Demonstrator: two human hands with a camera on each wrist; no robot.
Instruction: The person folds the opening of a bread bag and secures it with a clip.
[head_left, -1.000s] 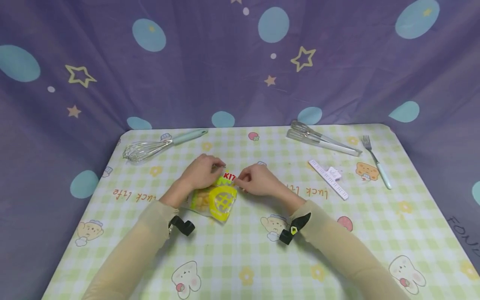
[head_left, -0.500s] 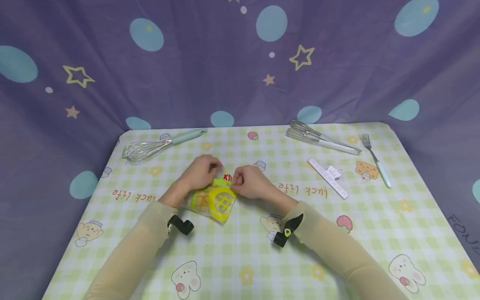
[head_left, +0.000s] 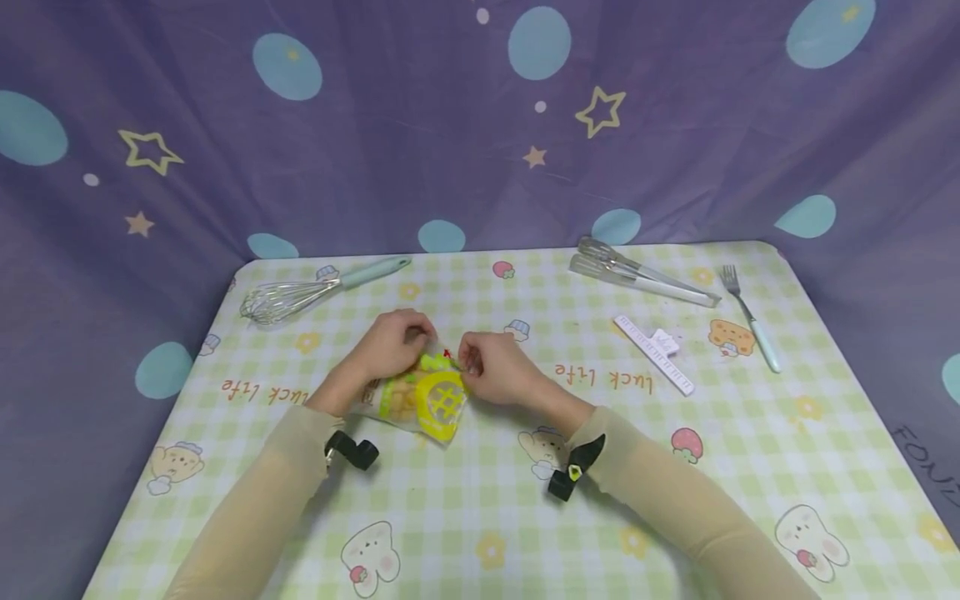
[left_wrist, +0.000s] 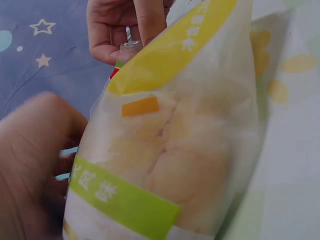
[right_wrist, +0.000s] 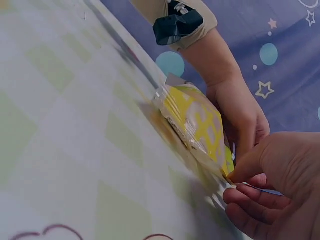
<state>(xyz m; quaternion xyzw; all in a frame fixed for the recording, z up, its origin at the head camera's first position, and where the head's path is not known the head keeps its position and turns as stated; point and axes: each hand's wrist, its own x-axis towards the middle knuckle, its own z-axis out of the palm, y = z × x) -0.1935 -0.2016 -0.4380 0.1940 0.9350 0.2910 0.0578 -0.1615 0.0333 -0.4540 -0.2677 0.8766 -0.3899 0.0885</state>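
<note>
A clear plastic bread bag [head_left: 442, 404] with yellow and green print lies on the table. Pale bread rolls [left_wrist: 185, 170] show through its film in the left wrist view. My left hand [head_left: 393, 343] grips the bag's far edge on the left, its fingertips partly hidden. At the right end of that same edge, my right hand [head_left: 495, 367] pinches the film between thumb and fingers. The right wrist view shows this thumb on the bag's yellow corner [right_wrist: 220, 165]. Red lettering near the edge is mostly folded out of sight between the hands.
A whisk [head_left: 322, 292] lies at the back left. Metal tongs [head_left: 645, 279] are at the back right, with a fork [head_left: 752, 318] farther right. A white ruler-like clip [head_left: 655, 354] lies right of my hands. A purple curtain [head_left: 390, 125] hangs behind the table.
My right hand has shifted left along the bag's edge, and my left hand slightly left. The red lettering has become mostly hidden as the top edge folds.
</note>
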